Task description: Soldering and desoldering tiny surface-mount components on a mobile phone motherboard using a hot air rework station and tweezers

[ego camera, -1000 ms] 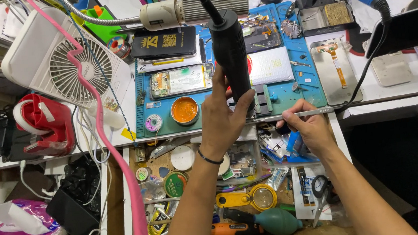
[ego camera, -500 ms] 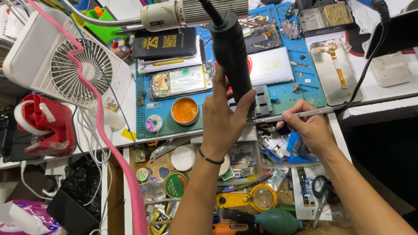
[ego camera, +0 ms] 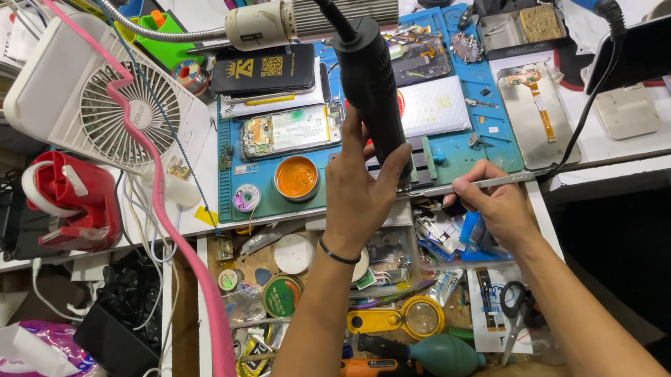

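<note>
The left hand (ego camera: 367,190) is gripping a black cylindrical hot-air handle (ego camera: 371,93) upright over the blue rubber mat (ego camera: 495,136) on the table; at its three o'clock, the right hand (ego camera: 492,210) is pinching thin metal tweezers (ego camera: 498,180). Opened phones are lying unassembled, so reassembly looks undone.

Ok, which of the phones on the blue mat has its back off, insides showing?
The phone lying left of the left hand, just above the orange-filled tin: circuit boards exposed. The black phone above it is closed.
</note>
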